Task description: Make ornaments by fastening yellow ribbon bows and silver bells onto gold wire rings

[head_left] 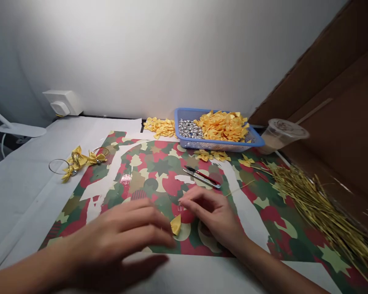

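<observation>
Lower centre of frame: left hand (119, 237) and right hand (208, 216) curled close together over a patterned paper mat (159, 163). Folded yellow ribbon piece (176, 224) lies between them, at the left fingertips; whether either hand grips it cannot be told. Just beyond the right hand, red-handled snips (201, 177). Upper centre, blue basket (214, 146) holding silver beads (188, 129) and yellow ribbon bows (222, 126). Right, bundle of yellow strands (319, 212); upper right, plastic cup (282, 134). Left, bows on wire rings (79, 161).
</observation>
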`<state>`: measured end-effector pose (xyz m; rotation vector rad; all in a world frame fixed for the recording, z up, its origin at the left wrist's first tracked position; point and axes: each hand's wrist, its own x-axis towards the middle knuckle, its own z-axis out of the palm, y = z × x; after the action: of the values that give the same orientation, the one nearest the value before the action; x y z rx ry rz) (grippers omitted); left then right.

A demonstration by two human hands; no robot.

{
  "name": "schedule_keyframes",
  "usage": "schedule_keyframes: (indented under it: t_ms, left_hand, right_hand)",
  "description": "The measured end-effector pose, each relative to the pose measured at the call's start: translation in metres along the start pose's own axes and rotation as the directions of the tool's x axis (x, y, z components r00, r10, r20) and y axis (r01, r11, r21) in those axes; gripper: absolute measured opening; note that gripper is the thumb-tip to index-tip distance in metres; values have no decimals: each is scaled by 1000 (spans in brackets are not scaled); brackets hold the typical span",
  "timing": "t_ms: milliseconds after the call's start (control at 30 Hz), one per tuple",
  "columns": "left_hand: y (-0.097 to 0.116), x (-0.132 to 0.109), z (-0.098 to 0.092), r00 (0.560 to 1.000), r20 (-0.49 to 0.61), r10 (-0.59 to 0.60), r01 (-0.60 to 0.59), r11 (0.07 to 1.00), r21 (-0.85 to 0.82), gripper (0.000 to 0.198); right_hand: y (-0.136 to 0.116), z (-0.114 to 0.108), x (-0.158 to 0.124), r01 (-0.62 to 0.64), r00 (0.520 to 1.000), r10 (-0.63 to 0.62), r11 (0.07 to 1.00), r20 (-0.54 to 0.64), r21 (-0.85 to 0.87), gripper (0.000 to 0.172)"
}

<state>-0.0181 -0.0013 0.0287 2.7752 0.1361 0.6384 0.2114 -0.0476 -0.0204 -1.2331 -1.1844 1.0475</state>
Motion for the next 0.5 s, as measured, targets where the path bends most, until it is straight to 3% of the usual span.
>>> schedule_keyframes:
  t_ms: [67, 167, 500]
  left_hand:
    - [-20, 20, 3, 995, 52, 84, -85, 996, 21, 17]
    - [-38, 26, 15, 977, 76, 200, -206, 976, 71, 16]
    - [-43, 16, 29, 978, 64, 198, -193, 978, -80, 22]
  right_hand:
    - [-1, 2, -7, 3, 996, 1, 999, 85, -48, 22]
    - [-3, 4, -13, 51, 981, -16, 983, 195, -175, 21]
    - [-1, 2, -15, 130, 968, -50, 938, 246, -322, 19]
